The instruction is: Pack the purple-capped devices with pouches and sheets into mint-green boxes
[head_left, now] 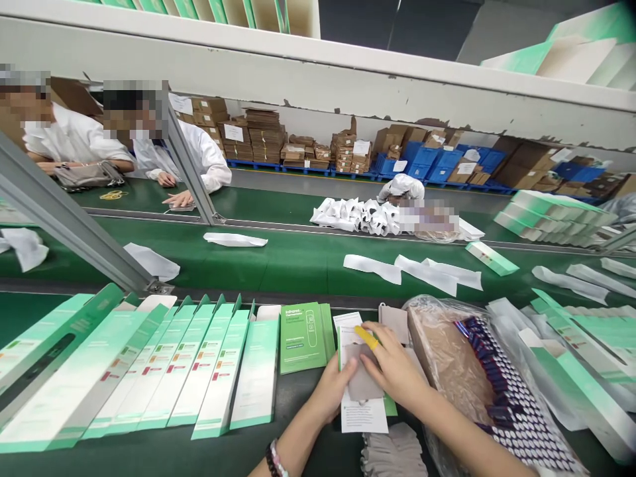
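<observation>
My left hand point(332, 392) grips the left edge of a small grey pouch point(362, 385) that lies on a white printed leaflet point(362, 416). My right hand point(393, 368), with a yellow cot on its forefinger, presses down on the top of the same pouch, fingers closed on it. A green booklet point(304, 336) lies just left of the leaflet. Several more grey pouches point(392, 450) are stacked near the front edge, below my hands. Another pouch point(394, 319) stands behind my right hand.
A row of green and white cartons point(199, 371) lies flat at the left. A bag-lined box of dark batteries point(507, 397) stands at the right, with more cartons point(586, 358) beyond. White sleeves point(412, 270) ride the green conveyor point(293, 262). Two people in white coats sit across at the left.
</observation>
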Tool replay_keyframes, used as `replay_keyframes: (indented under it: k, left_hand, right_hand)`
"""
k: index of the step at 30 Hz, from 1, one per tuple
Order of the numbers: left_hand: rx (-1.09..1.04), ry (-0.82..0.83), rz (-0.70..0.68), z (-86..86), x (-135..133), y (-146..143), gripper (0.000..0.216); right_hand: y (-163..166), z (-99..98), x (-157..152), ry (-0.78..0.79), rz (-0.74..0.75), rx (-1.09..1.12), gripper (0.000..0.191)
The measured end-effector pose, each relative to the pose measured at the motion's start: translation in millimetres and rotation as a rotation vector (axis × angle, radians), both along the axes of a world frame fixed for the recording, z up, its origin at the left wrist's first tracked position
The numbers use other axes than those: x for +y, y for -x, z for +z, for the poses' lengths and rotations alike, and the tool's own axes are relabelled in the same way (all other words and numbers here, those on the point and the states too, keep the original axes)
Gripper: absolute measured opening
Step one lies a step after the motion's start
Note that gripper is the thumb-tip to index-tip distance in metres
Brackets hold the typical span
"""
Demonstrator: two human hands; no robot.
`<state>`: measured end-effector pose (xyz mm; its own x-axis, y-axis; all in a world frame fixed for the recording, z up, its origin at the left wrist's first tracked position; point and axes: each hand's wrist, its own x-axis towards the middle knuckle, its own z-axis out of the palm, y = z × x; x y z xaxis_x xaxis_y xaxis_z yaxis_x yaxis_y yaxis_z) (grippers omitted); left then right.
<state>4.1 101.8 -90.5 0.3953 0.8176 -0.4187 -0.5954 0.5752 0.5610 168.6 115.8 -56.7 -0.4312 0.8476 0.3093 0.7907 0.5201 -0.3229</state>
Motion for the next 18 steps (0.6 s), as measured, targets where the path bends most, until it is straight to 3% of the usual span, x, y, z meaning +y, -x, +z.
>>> replay_keyframes:
  k: [4,7,9,15,18]
  left_hand:
    - [0.089,-0.139,-0.024,-3.6,-1,1,0.057]
    - [0.121,-0.137,0.030,-7.4,0,0,0.055]
    - [0.127,-0.125,0.065,-8.7,1,1,0.054]
    - [0.148,-0.112,0.033,-7.8,2,4,0.058]
    - [0.148,-0.103,0.032,-11.4,1,3,0.063]
  right_hand:
    - [-1,7.0,2,0.009,0.142,-0.129,0.061]
    - [0,15.9,11,0.065,0.262,-0.193,0.064]
    - [-3,20.8,33,0.114,0.254,-0.209,0.060]
    - [-28,23.7,173,0.139,-0.247,-0.130,0.047]
    - [-39,18.4,223,0.189,-0.385,-0.023,0.041]
